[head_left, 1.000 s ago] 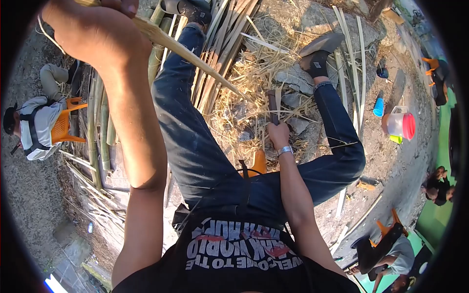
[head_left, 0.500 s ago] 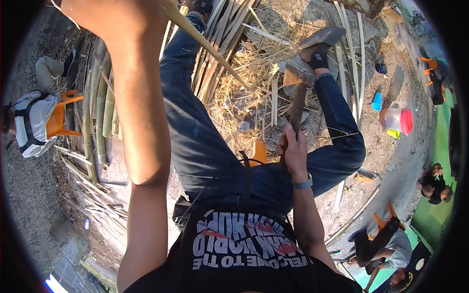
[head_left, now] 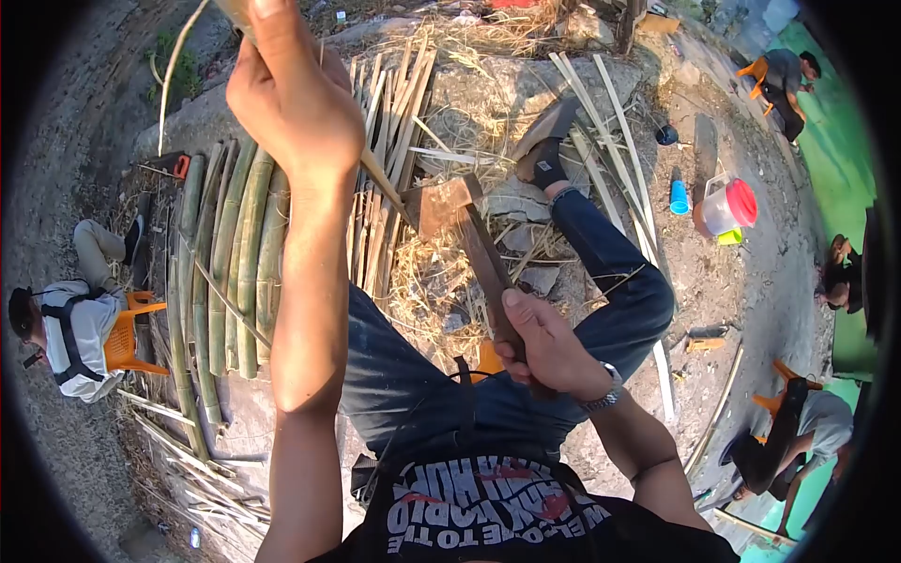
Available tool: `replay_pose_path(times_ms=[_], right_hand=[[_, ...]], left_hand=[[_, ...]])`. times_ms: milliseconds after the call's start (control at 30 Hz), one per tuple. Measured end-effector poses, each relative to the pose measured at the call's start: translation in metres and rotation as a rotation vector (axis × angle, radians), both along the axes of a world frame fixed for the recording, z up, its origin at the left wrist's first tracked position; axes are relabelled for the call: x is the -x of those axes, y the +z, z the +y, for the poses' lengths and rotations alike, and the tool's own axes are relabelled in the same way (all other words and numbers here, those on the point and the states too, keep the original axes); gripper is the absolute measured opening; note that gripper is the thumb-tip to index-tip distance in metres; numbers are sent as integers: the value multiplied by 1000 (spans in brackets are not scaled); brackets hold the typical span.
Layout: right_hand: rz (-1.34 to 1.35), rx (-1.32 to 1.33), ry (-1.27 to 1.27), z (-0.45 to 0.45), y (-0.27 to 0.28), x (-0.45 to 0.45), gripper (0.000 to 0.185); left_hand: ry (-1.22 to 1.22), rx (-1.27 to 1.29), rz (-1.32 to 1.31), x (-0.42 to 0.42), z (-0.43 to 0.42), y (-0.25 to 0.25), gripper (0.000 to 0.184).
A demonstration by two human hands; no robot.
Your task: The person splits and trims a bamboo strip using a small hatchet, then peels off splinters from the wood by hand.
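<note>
My left hand (head_left: 305, 108) is raised at the upper left, closed round a long split bamboo strip (head_left: 380, 176) that slants down to the right. My right hand (head_left: 554, 349), with a watch on its wrist, grips the dark wooden handle of a hatchet (head_left: 488, 263). The broad rusty hatchet head (head_left: 439, 206) is at the strip's lower end; whether the two touch I cannot tell. Straw-like shavings (head_left: 427, 291) and flat stones (head_left: 540, 279) lie on the ground between my legs.
Green bamboo poles (head_left: 225, 253) lie at the left, with split strips (head_left: 399, 122) beyond. A person (head_left: 80, 324) sits on an orange chair (head_left: 127, 340) at far left. A red-lidded jug (head_left: 727, 206) and blue cup (head_left: 679, 197) stand at right, with more people beyond.
The hatchet has come up from the ground and swung left to the strip's end. My left hand has moved right and down in view, and the view has shifted.
</note>
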State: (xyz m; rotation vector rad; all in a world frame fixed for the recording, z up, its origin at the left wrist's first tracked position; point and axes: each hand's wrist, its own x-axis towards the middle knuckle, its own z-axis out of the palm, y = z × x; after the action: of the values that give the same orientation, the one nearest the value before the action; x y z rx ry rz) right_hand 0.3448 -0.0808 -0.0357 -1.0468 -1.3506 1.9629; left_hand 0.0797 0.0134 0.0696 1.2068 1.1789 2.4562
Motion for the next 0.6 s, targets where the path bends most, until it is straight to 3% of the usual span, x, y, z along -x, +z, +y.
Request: replay_pose_path(times_ms=[33,100,167,233,333,433,500,567,600], right_hand=[[-142,78,192,4,4,1,54],[-125,58,189,7,22,0,52],[92,-157,-134,2,34,10,43],[169,-291,-181,3,20,14,42],[-178,72,158,11,-3,13,42],[-106,156,50,11,12,3,42],[0,77,-4,2,20,3,42],[236,-113,-246,-8,28,11,43],[106,-224,-186,-9,13,13,45]], left_hand=[[10,-19,6,-1,0,-1,56],[12,-29,19,2,1,-3,57],[38,-36,83,-2,0,-2,56],[29,-34,113,-1,2,-4,56],[-8,-35,131,-11,0,0,55],[2,-37,136,-11,2,0,53],[26,-31,103,-15,7,1,53],[89,37,19,-18,12,-5,48],[114,11,39,-21,15,-6,43]])
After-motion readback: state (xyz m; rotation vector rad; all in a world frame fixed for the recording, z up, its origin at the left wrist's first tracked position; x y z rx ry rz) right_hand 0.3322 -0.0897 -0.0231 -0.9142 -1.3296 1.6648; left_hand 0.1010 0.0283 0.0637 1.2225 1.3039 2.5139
